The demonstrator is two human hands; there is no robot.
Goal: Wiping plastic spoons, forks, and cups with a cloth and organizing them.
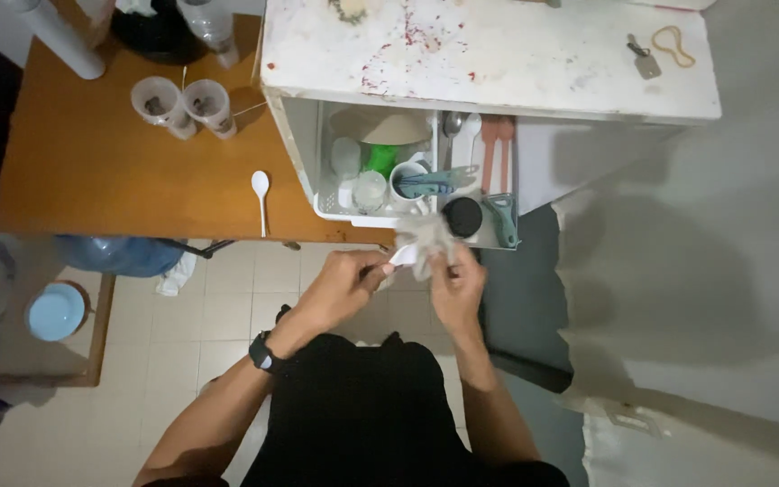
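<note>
Both hands meet just below the front edge of a white dish rack (331, 209), over the tiled floor. The left hand (343, 287) is curled shut around the handle end of a small white utensil (401, 257), whose visible tip pokes out past the fingers toward the right; what kind of utensil it is cannot be told. The right hand (458, 287) pinches a crumpled grey-white cloth (426, 239), fingers closed on its lower part, with the bunched cloth rising above the fingertips and pressed against the utensil's tip, so the two things touch between the hands. A dark watch (262, 352) sits on the left wrist. The rack holds cups, a green item, a mug with utensils, and a round black lid (462, 216). To the left, on the orange-brown table (92, 162), a white spoon (261, 194) lies near the edge and two clear plastic cups (182, 105) stand well apart from the hands.
</note>
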